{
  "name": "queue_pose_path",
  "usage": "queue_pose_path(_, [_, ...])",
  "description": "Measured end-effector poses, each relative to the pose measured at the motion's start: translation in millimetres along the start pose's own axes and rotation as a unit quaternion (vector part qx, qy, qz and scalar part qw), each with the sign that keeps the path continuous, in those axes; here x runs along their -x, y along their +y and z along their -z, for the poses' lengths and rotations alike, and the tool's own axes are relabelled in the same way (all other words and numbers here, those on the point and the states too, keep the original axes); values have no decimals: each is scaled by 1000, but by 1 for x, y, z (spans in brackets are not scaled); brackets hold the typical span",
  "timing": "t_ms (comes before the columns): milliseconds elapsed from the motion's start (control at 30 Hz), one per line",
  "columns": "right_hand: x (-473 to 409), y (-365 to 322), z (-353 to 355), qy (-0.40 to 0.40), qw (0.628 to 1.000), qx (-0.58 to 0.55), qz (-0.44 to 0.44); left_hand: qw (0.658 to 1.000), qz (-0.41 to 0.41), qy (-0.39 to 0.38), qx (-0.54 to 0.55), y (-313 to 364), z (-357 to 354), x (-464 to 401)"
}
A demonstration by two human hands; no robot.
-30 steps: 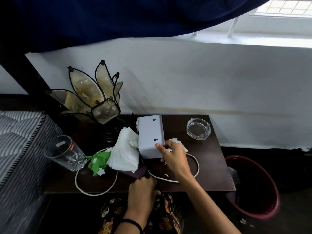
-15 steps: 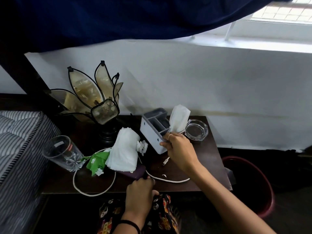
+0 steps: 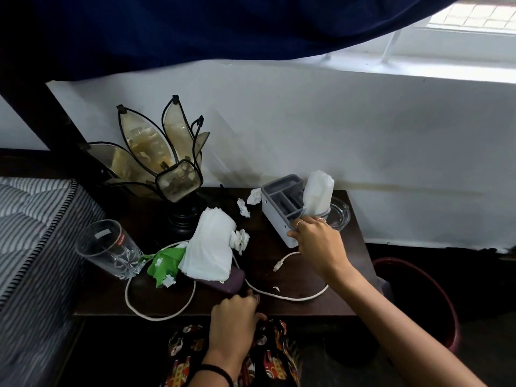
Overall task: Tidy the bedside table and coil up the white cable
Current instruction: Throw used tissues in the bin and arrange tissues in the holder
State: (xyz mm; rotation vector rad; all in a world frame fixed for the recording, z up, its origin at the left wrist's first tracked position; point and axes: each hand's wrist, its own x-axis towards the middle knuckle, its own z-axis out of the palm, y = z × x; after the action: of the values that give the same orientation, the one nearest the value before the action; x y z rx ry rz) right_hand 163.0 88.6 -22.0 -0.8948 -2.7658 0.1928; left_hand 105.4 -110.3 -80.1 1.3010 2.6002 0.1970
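Observation:
A white cable (image 3: 156,314) lies in loose loops across the dark bedside table (image 3: 279,305), its plug end (image 3: 277,266) near the middle. My right hand (image 3: 317,241) grips the near end of a grey compartment organizer (image 3: 282,208) standing upright at the back right, with a white tissue (image 3: 318,192) pinched against it. My left hand (image 3: 234,319) rests curled at the table's front edge, beside a dark purple phone (image 3: 226,283). A pile of white tissues (image 3: 209,247) covers the phone. Small crumpled tissue bits (image 3: 242,208) lie behind.
A tilted drinking glass (image 3: 109,250) and green wrapper (image 3: 163,262) sit at the left. A petal-shaped lamp (image 3: 164,163) stands at the back. A glass ashtray (image 3: 339,213) is behind the organizer. A red bin (image 3: 446,308) stands on the floor, right. Striped mattress (image 3: 28,233) at left.
The organizer went from lying on its side to upright, and my right hand carried it with the tissue toward the back right. The cable's right loop shifted. My left hand stayed.

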Motion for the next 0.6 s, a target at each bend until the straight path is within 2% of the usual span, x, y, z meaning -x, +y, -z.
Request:
queue_pose_path(400, [9, 3, -10, 10, 1000, 7, -9, 1000, -9, 5, -17, -2, -1, -1])
queue_pose_path(500, [10, -8, 7, 68, 998, 4, 2, 1000, -19, 9, -14, -3, 1, -1])
queue_pose_path(600, [-6, -25, 20, 153, 985, 14, 77, 1000, -25, 4, -15, -5, 3, -3])
